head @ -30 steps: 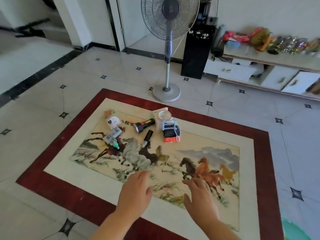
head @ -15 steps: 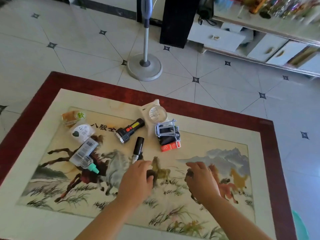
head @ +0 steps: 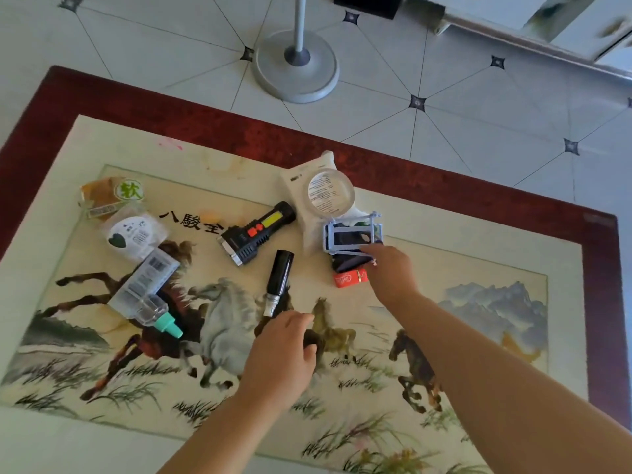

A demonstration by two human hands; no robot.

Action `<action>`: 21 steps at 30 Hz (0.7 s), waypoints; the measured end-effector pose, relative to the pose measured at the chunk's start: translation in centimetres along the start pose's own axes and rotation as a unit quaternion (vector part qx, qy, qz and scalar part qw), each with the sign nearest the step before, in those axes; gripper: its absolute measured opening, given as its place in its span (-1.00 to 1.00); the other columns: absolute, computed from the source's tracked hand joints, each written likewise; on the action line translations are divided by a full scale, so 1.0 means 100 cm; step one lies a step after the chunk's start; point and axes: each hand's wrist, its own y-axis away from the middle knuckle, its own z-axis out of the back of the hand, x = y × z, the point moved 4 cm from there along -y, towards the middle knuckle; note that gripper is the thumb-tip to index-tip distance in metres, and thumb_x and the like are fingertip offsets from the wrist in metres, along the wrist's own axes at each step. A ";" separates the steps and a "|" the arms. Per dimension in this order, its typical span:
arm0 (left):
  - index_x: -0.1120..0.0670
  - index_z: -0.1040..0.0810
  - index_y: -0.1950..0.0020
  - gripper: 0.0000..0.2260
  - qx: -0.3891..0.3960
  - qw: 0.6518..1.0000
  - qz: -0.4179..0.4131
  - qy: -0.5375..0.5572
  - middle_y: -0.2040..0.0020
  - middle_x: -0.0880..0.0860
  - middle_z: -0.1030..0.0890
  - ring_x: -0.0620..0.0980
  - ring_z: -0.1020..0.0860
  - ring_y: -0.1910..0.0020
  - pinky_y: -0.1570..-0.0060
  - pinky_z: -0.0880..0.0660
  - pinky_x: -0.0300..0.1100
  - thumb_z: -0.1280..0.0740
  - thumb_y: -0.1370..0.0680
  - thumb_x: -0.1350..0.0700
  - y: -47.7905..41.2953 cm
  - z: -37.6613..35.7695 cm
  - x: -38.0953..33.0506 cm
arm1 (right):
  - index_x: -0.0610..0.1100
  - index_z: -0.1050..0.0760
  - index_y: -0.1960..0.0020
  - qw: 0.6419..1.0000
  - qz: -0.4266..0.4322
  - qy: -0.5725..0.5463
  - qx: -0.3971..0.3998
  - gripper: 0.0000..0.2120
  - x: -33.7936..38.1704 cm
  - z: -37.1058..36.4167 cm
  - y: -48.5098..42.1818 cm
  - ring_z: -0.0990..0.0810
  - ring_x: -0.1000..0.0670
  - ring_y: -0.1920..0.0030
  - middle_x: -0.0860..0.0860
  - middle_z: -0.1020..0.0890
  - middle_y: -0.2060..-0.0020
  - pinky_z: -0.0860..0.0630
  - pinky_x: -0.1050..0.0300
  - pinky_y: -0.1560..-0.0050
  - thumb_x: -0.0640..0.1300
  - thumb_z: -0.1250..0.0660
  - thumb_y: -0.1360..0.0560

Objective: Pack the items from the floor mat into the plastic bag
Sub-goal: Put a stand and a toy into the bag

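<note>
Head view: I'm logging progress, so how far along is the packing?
Nothing looks packed. In hand: the right hand reaches onto the blue rack beside the red box; the left hand hovers by the black marker. Left: the flashlight, magnifier, teal-capped bottle and snack packet, all on the mat. I cannot make out the bag.

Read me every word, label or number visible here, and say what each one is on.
"八駿全": black brush characters on the floor mat.
"软": round green sticker on the snack packet.
Too blurred or small: white script on the red pack, print under the magnifier lens, barcode labels on the bottle package and the white pouch.
</note>
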 end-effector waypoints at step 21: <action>0.10 -0.15 -0.46 -0.39 -0.032 0.948 -0.093 -0.303 -0.39 0.09 -0.34 0.10 -0.30 -0.34 -0.36 -0.18 0.01 -0.34 -0.49 0.02 -0.157 -0.056 -0.073 | 0.03 -0.61 0.01 0.926 -0.236 -0.245 -0.165 -0.86 -0.160 0.018 0.145 -0.52 0.11 0.40 -0.01 -0.62 0.26 -0.35 0.53 0.39 -0.14 -0.34 -0.48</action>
